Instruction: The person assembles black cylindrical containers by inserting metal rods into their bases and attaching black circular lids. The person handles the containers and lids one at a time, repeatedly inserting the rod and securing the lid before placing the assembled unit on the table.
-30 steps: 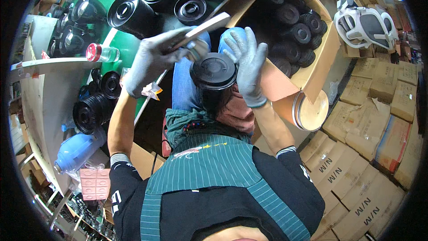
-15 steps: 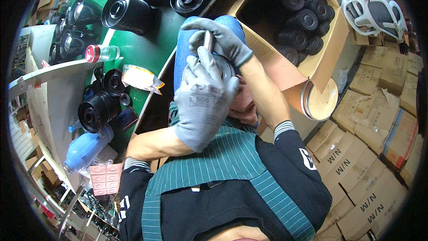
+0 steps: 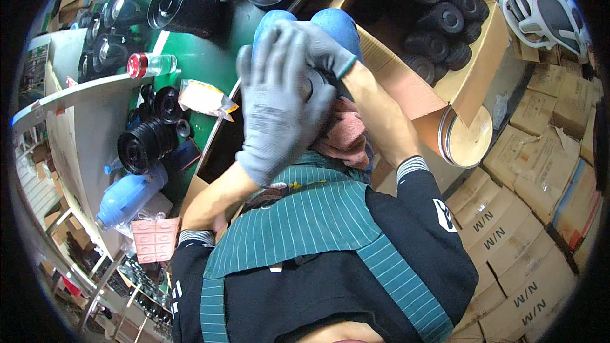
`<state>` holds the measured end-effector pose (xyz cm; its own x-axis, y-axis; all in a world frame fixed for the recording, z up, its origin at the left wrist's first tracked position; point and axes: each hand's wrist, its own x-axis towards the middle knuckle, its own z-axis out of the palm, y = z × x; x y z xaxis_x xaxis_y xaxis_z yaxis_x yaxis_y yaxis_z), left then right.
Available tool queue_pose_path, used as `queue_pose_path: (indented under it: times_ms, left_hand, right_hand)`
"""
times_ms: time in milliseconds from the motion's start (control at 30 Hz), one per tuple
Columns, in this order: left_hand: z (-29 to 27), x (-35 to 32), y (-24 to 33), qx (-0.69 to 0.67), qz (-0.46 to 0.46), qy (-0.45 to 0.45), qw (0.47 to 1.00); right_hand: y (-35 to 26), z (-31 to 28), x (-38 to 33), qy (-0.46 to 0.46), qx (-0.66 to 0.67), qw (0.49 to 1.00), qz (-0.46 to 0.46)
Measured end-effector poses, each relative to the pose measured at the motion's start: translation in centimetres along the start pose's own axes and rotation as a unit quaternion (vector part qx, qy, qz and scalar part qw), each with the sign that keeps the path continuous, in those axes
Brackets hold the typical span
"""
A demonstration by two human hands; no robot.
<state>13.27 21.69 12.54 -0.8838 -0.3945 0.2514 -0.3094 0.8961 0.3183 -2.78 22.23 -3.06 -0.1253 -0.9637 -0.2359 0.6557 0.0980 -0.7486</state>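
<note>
Over my lap, my left hand [image 3: 276, 98] in a grey knit glove lies with its fingers stretched out, slightly smeared by motion. It covers most of a dark round part [image 3: 312, 82], of which only a piece shows beside the thumb. My right hand [image 3: 324, 49], gloved the same way, is just beyond it on the right. Its fingers are hidden behind the left hand, so what they hold cannot be seen. A pink cloth [image 3: 346, 134] rests on my lap, close to the left thumb.
Stacks of black round discs [image 3: 181, 6] stand on the green table [image 3: 197, 60]. A red-lidded jar [image 3: 151, 65], a plastic packet [image 3: 206, 98] and a blue bottle [image 3: 132, 197] sit at left. An open carton [image 3: 470, 82] with black discs stands at right, beside cardboard boxes [image 3: 530, 143].
My left hand's fingers have straightened and moved up over the right hand. The metal rod-like tool seen between the hands before is now out of sight. The whole view has shifted slightly.
</note>
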Motion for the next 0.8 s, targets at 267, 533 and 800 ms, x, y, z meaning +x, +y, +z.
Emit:
queue_pose_path:
  times_ms: [267,533,800]
  left_hand:
    - [1.3,-1.6,-13.6,-0.192,-0.015,-0.002,0.981]
    - [4.5,2.8,-15.4,-0.382,0.058,-0.186,0.903]
    - [8.3,8.8,-12.7,-0.453,0.119,-0.311,0.827]
  right_hand:
    - [-1.0,2.5,-11.1,-0.045,0.011,0.977,-0.210]
    - [-4.3,3.1,-11.8,-0.165,-0.230,0.928,-0.244]
    - [-6.4,10.6,-13.3,-0.305,-0.574,0.724,-0.231]
